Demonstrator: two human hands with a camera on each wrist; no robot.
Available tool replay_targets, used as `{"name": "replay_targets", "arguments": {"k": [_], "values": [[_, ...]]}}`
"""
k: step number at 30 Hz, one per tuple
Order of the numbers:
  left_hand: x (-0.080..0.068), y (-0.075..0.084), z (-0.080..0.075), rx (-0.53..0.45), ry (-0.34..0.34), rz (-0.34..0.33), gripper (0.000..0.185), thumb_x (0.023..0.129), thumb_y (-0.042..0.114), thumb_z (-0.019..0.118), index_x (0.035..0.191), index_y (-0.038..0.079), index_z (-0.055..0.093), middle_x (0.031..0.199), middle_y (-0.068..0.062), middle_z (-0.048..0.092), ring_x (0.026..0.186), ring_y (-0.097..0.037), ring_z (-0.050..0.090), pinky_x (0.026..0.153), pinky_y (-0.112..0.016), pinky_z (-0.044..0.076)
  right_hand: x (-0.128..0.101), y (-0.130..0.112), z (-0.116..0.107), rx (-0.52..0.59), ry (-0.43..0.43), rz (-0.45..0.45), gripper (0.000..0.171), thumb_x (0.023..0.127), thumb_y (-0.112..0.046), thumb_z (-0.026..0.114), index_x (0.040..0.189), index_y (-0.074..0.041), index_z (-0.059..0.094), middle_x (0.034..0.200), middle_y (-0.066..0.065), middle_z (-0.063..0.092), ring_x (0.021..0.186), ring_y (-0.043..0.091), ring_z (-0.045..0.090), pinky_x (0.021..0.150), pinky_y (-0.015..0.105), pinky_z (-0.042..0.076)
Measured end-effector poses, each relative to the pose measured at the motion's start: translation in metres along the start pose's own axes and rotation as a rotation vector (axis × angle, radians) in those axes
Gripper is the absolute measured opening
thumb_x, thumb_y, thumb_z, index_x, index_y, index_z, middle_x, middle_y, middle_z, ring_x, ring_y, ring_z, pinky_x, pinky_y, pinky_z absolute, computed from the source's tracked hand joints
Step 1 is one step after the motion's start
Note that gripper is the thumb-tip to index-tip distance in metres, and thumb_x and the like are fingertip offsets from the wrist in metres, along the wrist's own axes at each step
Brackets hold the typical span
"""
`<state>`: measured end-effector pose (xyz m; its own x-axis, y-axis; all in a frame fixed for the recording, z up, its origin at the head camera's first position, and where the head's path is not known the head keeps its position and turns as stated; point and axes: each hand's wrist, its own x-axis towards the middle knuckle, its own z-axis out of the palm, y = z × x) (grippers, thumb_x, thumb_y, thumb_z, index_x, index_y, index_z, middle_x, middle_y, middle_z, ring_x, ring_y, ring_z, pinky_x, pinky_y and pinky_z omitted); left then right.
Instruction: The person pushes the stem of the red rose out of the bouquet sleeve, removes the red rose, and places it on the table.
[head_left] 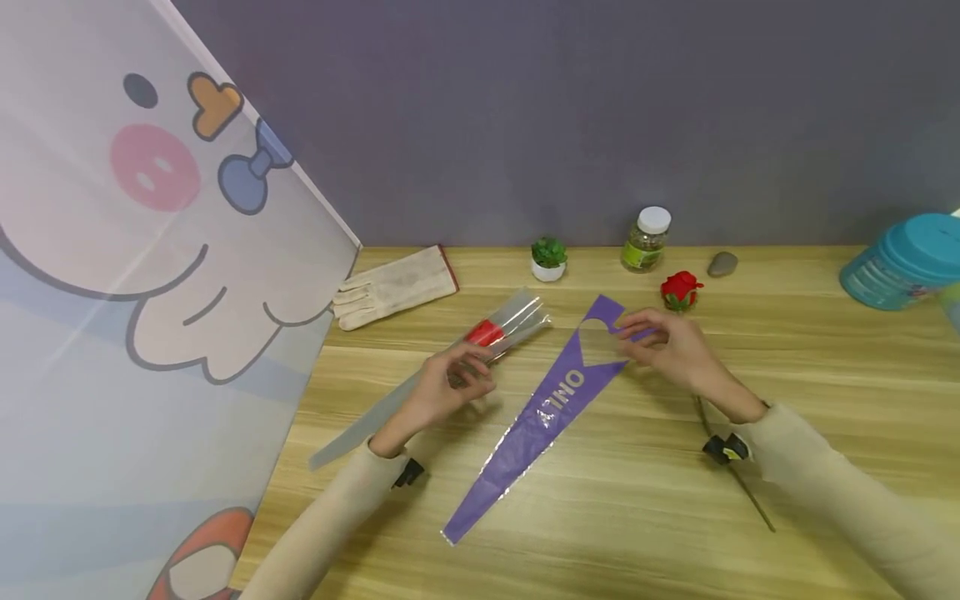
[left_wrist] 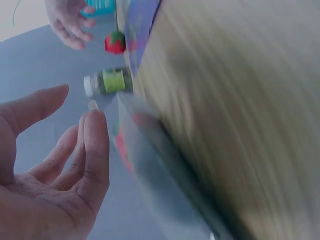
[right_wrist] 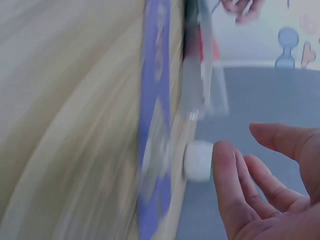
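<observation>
A purple flower sleeve (head_left: 536,425) lies flat on the wooden counter (head_left: 637,500), its narrow tip pointing toward the near edge and its wide mouth toward the wall. The right hand (head_left: 667,346) rests at that wide end, fingers loosely bent over the sleeve's top edge; the head view suggests a light touch, but whether it actually pinches the film cannot be told, and the right wrist view shows its fingers relaxed and apart.

Just to the left lies a clear sleeve (head_left: 450,367) with a red patch inside, slanting the same way. The left hand (head_left: 450,387) sits over its middle with fingers loosely curled, and the left wrist view shows the palm open, holding nothing.

Behind the right hand stands a red rose (head_left: 680,289), its stem running under the wrist toward the near edge. Along the grey wall (head_left: 562,108) sit a small potted plant (head_left: 548,258), a jar with a white lid (head_left: 646,239), a grey stone (head_left: 722,264) and, far right, a teal tub (head_left: 903,260). A work glove (head_left: 393,287) lies at the left, beside a slanting cartoon-printed sheet (head_left: 150,292) that covers the counter's left end. Bare wood lies open in front between the two forearms and to the right of the rose stem.
</observation>
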<state>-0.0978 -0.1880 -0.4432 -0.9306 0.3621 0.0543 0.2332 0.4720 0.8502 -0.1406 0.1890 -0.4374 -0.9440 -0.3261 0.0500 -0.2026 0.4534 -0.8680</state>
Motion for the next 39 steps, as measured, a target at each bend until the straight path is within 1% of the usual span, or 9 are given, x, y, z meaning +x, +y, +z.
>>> {"name": "replay_targets", "arguments": {"k": [4,9,11,15,19,26,32,36,39], "values": [[-0.005,-0.004,-0.016,0.038,0.082,-0.029,0.044,0.087,0.007,0.084,0.128,0.004,0.067,0.108,-0.015,0.075,0.093,-0.026,0.072,0.076,-0.033,0.06,0.006,-0.015,0.023,0.112,-0.086,0.027,0.033,0.096,-0.007,0.073,0.126,0.008,0.066,0.115,0.027,0.073,0.089,0.013,0.075,0.073,0.038,0.065],[-0.011,-0.013,-0.032,0.095,0.134,-0.06,0.048,0.087,0.008,0.085,0.13,0.002,0.066,0.119,-0.019,0.073,0.11,-0.037,0.069,0.094,-0.053,0.058,0.015,-0.027,0.053,0.317,-0.218,0.083,0.037,0.1,-0.005,0.067,0.131,0.014,0.059,0.12,0.032,0.066,0.093,0.02,0.077,0.081,0.043,0.065],[-0.013,-0.015,-0.038,0.114,0.135,-0.088,0.051,0.086,0.01,0.086,0.132,0.002,0.065,0.125,-0.02,0.071,0.116,-0.04,0.066,0.1,-0.059,0.054,0.018,-0.03,0.065,0.41,-0.275,0.113,0.039,0.102,-0.005,0.065,0.133,0.017,0.055,0.122,0.035,0.065,0.093,0.019,0.077,0.082,0.041,0.065],[-0.016,-0.019,-0.049,0.131,0.098,-0.158,0.058,0.085,0.012,0.087,0.137,0.002,0.062,0.139,-0.021,0.065,0.128,-0.044,0.059,0.11,-0.064,0.046,0.021,-0.036,0.09,0.629,-0.382,0.251,0.046,0.104,-0.009,0.062,0.14,0.015,0.049,0.125,0.03,0.07,0.095,0.014,0.076,0.087,0.032,0.064],[-0.019,-0.025,-0.059,0.126,0.03,-0.239,0.068,0.085,0.016,0.087,0.144,0.004,0.055,0.144,-0.024,0.06,0.134,-0.046,0.055,0.112,-0.064,0.044,0.024,-0.042,0.113,0.801,-0.442,0.355,0.051,0.106,-0.009,0.059,0.147,0.014,0.041,0.133,0.027,0.068,0.101,0.014,0.076,0.096,0.036,0.06],[-0.02,-0.034,-0.067,0.091,-0.092,-0.422,0.081,0.086,0.026,0.088,0.154,0.008,0.047,0.147,-0.025,0.057,0.136,-0.046,0.054,0.115,-0.059,0.045,0.033,-0.05,0.146,0.886,-0.457,0.478,0.052,0.108,-0.007,0.052,0.152,0.011,0.033,0.145,0.033,0.057,0.107,0.018,0.076,0.102,0.038,0.057],[-0.019,-0.035,-0.068,0.131,-0.079,-0.423,0.076,0.086,0.019,0.087,0.151,0.005,0.05,0.139,-0.024,0.061,0.129,-0.043,0.058,0.11,-0.058,0.048,0.041,-0.053,0.16,0.977,-0.42,0.534,0.048,0.108,-0.002,0.047,0.151,0.014,0.031,0.15,0.036,0.049,0.116,0.027,0.073,0.102,0.033,0.057],[-0.017,-0.034,-0.065,0.208,-0.08,-0.421,0.073,0.083,0.015,0.089,0.147,0.004,0.055,0.132,-0.022,0.066,0.121,-0.039,0.062,0.104,-0.054,0.052,0.045,-0.054,0.165,1.022,-0.4,0.561,0.043,0.108,0.001,0.046,0.146,0.017,0.036,0.147,0.037,0.051,0.111,0.026,0.075,0.101,0.032,0.058],[-0.016,-0.034,-0.063,0.275,-0.09,-0.426,0.071,0.082,0.015,0.09,0.144,0.004,0.058,0.128,-0.021,0.069,0.116,-0.035,0.064,0.101,-0.052,0.053,0.046,-0.054,0.167,1.027,-0.4,0.561,0.044,0.108,0.001,0.046,0.147,0.018,0.036,0.147,0.038,0.05,0.116,0.031,0.073,0.102,0.033,0.056]]}}
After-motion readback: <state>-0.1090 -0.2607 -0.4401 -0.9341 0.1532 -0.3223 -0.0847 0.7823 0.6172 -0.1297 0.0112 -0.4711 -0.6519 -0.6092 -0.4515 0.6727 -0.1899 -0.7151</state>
